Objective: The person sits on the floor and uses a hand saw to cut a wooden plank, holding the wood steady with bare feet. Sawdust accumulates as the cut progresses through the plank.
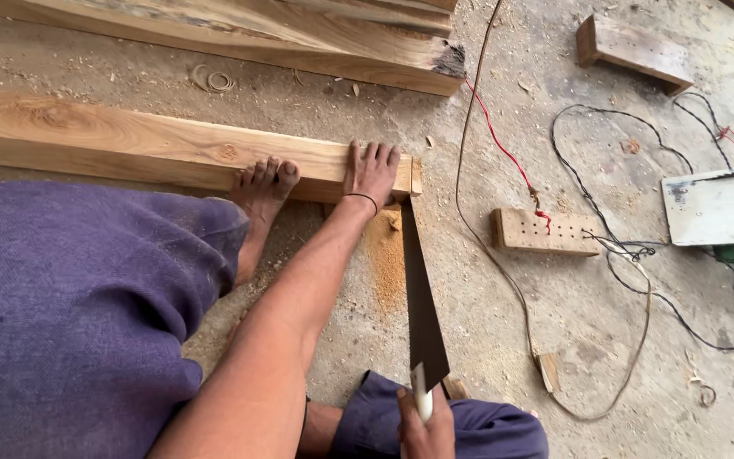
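Now, left hand (371,174) flat on beam (129,140) — saw (422,306) in right hand (426,425)

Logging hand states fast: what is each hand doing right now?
Left hand: open, pressed flat on the long pale wooden beam.
Right hand: closed around the white handle of the dark-bladed handsaw.
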